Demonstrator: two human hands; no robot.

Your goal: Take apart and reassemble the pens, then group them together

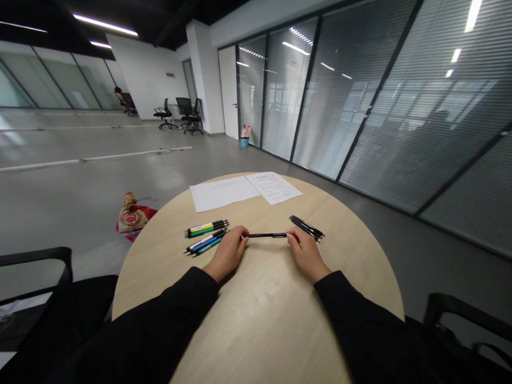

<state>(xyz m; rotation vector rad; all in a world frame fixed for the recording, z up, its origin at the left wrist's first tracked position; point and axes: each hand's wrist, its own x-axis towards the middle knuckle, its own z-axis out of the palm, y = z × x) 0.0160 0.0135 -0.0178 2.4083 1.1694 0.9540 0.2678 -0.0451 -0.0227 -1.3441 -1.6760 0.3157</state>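
Left hand [231, 250]: thumb and fingers pinching one end of a black pen [267, 235]. Right hand [306, 250]: pinching the other end. The pen spans the gap crosswise, clock centre, its holder at six. Nine o'clock, beside the left hand: coloured pens [206, 241], two clusters. Three, by the right hand: black pens [307, 228], bunched. Eleven to twelve, I note two paper sheets [224, 193], on a round table [260, 320]. Ten, floor: red-and-tan bag [134, 217]. Eight: black chair [60, 253].

Slim black pen [267, 235], nearly horizontal
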